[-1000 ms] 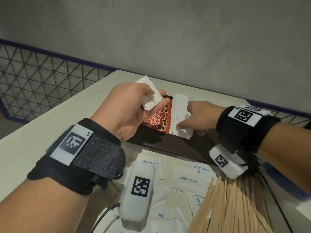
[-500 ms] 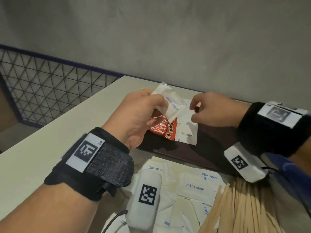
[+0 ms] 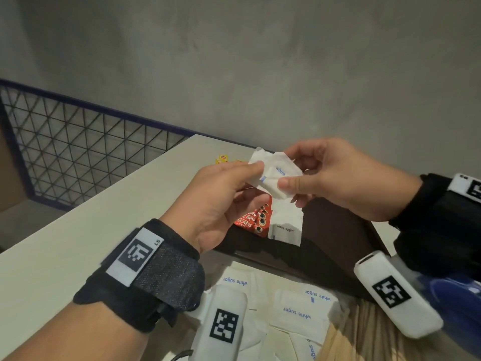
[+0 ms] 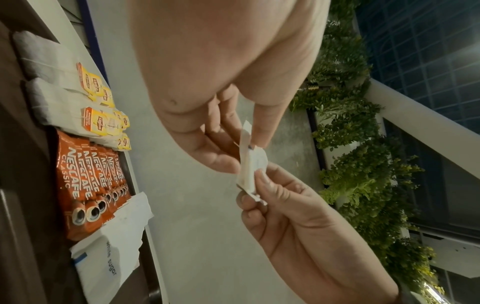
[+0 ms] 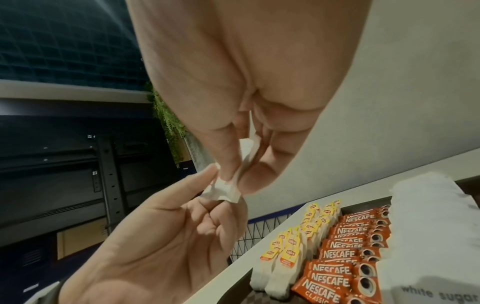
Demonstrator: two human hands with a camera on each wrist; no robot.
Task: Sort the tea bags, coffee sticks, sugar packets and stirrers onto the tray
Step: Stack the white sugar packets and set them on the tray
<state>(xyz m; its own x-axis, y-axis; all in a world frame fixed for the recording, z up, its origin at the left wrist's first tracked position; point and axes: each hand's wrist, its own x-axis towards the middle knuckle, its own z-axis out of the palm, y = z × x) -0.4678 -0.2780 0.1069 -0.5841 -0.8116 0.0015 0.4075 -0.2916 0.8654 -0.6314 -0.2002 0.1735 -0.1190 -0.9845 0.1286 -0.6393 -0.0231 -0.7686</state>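
Both hands hold a small bunch of white sugar packets in the air above the dark brown tray. My left hand pinches its left edge; my right hand pinches its right side between thumb and fingers. The right wrist view shows the crumpled packet edge between the two hands. On the tray lie a row of tea bags with yellow tags, a row of red coffee sticks, and a stack of sugar packets beside them.
Several loose sugar packets lie on the white table in front of the tray, with wooden stirrers at the near right. A black mesh railing runs along the table's left side, and a grey wall stands behind.
My right hand left the sugar stack on the tray and rose to the packets in my left hand. Both hands now hold them, higher above the tray.
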